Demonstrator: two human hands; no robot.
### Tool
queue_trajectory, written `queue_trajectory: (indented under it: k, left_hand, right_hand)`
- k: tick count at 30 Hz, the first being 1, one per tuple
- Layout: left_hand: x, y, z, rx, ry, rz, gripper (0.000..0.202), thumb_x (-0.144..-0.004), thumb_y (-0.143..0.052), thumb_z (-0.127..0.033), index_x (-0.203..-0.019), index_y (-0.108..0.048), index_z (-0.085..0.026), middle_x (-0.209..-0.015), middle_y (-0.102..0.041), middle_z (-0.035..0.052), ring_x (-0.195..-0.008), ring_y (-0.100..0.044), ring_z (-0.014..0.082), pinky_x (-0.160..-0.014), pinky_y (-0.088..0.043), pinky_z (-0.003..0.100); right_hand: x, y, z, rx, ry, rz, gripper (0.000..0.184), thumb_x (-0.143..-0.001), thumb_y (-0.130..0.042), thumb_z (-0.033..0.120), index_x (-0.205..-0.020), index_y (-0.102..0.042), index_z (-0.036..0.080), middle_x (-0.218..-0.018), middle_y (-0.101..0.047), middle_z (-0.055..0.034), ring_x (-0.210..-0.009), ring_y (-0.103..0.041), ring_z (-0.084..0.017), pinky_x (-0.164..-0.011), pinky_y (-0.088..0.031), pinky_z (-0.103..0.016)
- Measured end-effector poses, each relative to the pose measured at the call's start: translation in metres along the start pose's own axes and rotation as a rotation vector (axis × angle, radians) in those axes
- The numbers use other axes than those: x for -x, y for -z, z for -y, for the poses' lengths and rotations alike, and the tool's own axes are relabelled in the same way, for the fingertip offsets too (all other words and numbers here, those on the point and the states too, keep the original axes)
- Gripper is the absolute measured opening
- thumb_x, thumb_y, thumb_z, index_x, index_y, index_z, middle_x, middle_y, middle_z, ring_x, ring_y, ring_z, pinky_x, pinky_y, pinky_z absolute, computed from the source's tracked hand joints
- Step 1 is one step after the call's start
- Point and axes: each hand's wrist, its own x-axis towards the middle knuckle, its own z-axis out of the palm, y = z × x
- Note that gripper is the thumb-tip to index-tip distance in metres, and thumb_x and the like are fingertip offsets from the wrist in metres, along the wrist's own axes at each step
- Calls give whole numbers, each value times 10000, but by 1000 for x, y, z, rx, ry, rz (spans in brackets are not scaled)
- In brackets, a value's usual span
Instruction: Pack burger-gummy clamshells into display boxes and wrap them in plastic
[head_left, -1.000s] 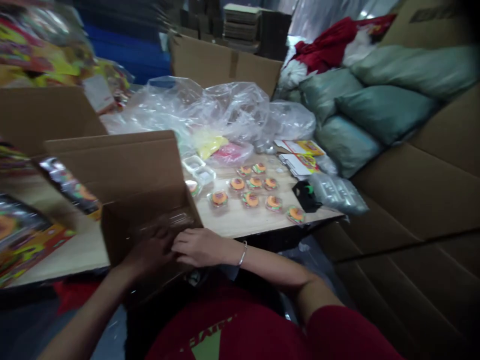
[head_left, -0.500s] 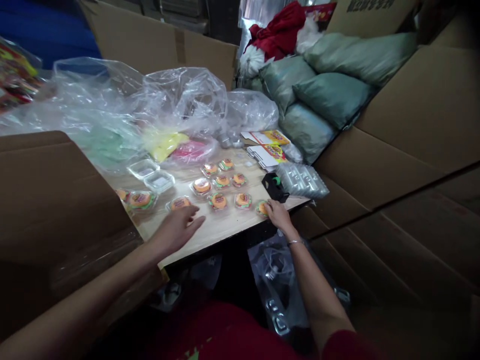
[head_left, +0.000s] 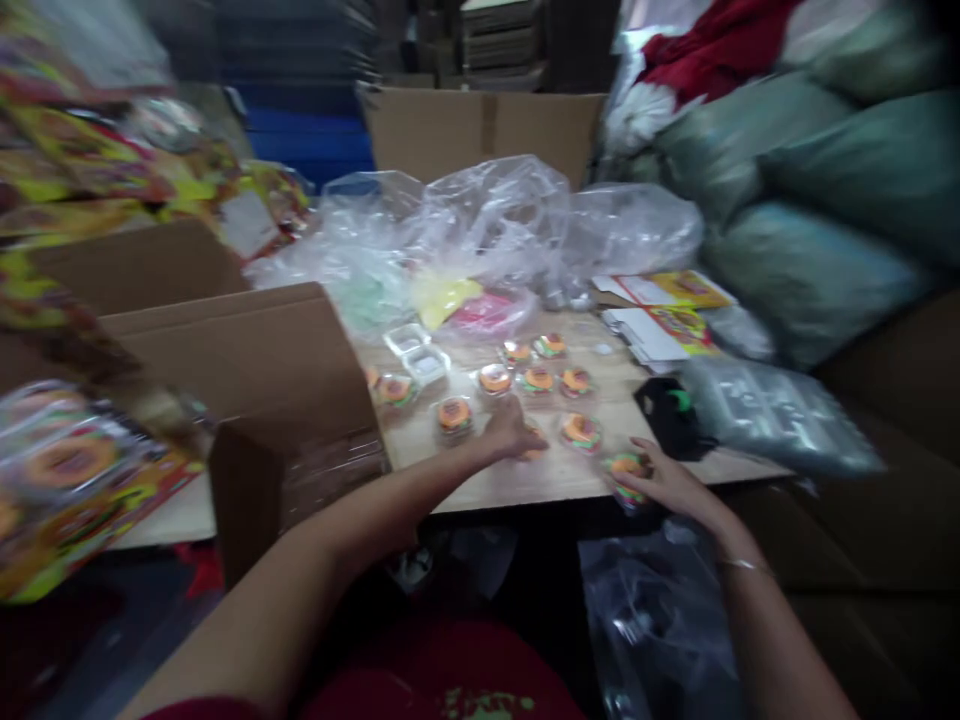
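Observation:
Near the table's front edge, my right hand is closed on a small burger in a clear plastic box, thumb and fingers at its right side. My left hand is over another boxed burger, partly covering it; its fingers are smeared by motion, so their grip is unclear. Several more boxed burgers stand around, among them one between my hands, one left of my left hand and one behind it. Open clear plastic boxes lie farther left.
A black tape dispenser and stacked clear trays are at the right, with folded printed cartons behind. Clear plastic bags line the back. A cardboard box borders the left; large green sacks fill the right.
The view has turned left. My left hand has moved right across the table onto a boxed burger. My right hand stays at the rightmost boxed burger, now gripping its side.

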Motion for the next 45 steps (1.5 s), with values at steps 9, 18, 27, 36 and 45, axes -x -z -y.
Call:
queue_trajectory:
  k: [9,18,27,36,45]
  left_hand:
    - [71,7,-10,45,-12,240,749,-670,-789,-382,-1264,-432,-99,-1161,-609,179,-1040,-628,298,-737,-504,313]
    - [202,155,121,-86,-13,-277,321,-749,-629,-346,-1030,-574,-203,-980,-642,64,-875,-596,233,-735,-440,319]
    - [183,150,223,-418,200,-22,400,-729,-659,-263,-1117,-606,-181,-1115,-688,109,-1059,-640,269,-835,-479,292]
    - [173,146,227,-485,105,92,350,-752,-664,-248,-1095,-620,-194,-1164,-674,129,-1165,-577,330,-927,-471,418]
    - [160,149,229,-441,104,173,547,-648,-696,-104,-1183,-594,-155,-1163,-677,126,-1033,-654,266,-829,-517,290]
  right_hand:
    - [0,-22,35,367,-119,-105,839,-583,-653,679,-1170,-580,83,-1165,-618,-271,-993,-656,-415,-776,-530,-486]
    - [55,-54,256,-620,362,274,544,-669,-735,497,-1082,-524,211,-892,-617,-33,-756,-603,-181,-675,-498,-308]
    - [0,-225,426,-202,541,-65,515,-636,-785,250,-1010,-441,167,-1116,-468,-112,-1028,-514,-239,-927,-457,-409]
    - [-18,-234,389,18,617,140,624,-621,-808,199,-1114,-429,154,-1191,-423,-110,-1092,-490,-233,-957,-445,-393]
    - [-4,-227,387,336,618,95,483,-821,-625,125,-1268,-443,142,-1279,-440,-169,-1111,-537,-258,-918,-471,-378]
